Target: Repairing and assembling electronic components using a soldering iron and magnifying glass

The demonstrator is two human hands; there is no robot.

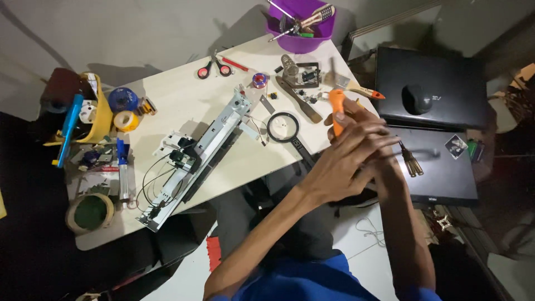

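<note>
My left hand (341, 161) and my right hand (385, 166) are pressed together over the table's right edge. The left fingers wrap an orange tool handle (336, 106) that sticks up out of the grip. From the right hand a dark shaft ends in a cluster of brass-coloured metal prongs (413, 165), held above a closed black laptop (446, 178). Whether handle and prongs are one tool is hidden by the fingers. A magnifying glass (283, 127) lies just left of the hands. A long metal frame with wires and small circuit parts (195, 156) lies diagonally across the white table (184, 100).
Red-handled scissors (214, 68), a paintbrush (359, 88) and small parts lie at the table's far side. A purple bowl of tools (301, 25) stands behind. Tape rolls (126, 120), a yellow container (101, 111) and a blue tool sit left. A mouse (417, 99) rests on a second laptop (446, 72).
</note>
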